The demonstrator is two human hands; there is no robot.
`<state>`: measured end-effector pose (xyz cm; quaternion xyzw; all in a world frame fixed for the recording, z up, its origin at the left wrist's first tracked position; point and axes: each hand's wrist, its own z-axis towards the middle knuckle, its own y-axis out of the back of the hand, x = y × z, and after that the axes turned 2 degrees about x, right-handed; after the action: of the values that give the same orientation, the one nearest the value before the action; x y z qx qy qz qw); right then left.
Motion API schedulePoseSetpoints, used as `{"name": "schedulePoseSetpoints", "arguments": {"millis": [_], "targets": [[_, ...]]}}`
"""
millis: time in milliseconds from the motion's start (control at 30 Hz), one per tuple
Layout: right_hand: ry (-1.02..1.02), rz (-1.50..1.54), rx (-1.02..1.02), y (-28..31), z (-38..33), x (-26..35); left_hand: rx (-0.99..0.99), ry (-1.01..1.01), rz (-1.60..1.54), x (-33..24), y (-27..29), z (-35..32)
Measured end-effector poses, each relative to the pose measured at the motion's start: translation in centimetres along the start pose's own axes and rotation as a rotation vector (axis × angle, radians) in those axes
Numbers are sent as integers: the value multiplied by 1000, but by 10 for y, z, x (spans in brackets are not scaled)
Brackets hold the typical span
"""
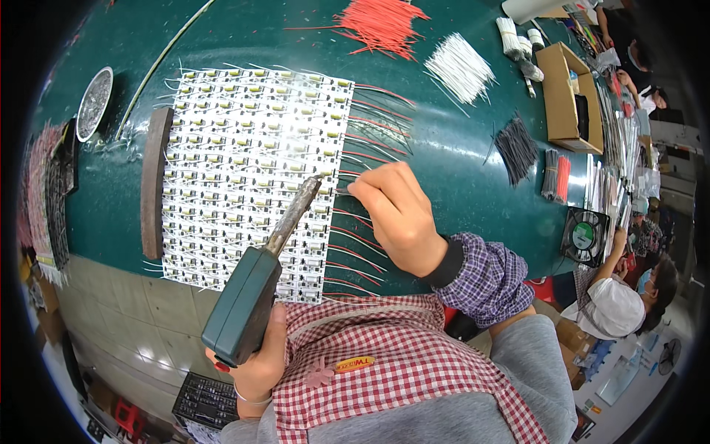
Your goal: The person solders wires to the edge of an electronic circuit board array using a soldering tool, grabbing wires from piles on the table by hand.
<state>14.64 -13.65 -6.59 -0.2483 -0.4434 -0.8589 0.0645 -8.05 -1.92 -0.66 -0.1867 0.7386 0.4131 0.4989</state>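
Observation:
My left hand (259,355) is wrapped round the handle of a dark green soldering gun (244,300). The gun's worn metal barrel slants up to the right, and its tip is at the right edge of a white circuit board panel (307,285) covered with rows of small components. Just right of that tip, my right hand (399,211) is closed in a pinch on a thin wire (342,190) at the panel's edge. Red, white and dark wires (381,96) stick out along this edge, above and below my fingers. Whether the tip touches the panel is hard to tell.
A brown bar (155,185) lies along the panel's left side, near a metal bowl (95,105). Beyond are piles of red wires (381,26), white wires (460,68) and black wires (515,150). On the right stand a cardboard box (555,96) and a fan (585,235); other people sit beyond.

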Motion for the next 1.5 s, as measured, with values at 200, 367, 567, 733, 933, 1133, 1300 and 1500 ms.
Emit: {"name": "schedulePoseSetpoints", "arguments": {"millis": [200,367,567,733,933,1133,1300,1500], "targets": [[-9,44,29,-2,-11,7,84,-62,110,-5,4,1],[-22,43,62,-3,-12,6,99,-11,5,-5,1,0],[-19,23,68,-4,-12,6,148,-79,27,-3,0,2],[-22,13,58,-5,-12,7,157,-71,32,-7,-1,2],[-26,9,52,-6,-12,7,183,-66,59,-8,1,3],[-19,1,51,-6,-12,7,100,32,68,-3,6,-9],[-46,16,38,-5,-11,9,63,100,65,-3,7,-12],[-39,2,27,-7,-11,9,75,-81,101,1,-2,-5]]}}
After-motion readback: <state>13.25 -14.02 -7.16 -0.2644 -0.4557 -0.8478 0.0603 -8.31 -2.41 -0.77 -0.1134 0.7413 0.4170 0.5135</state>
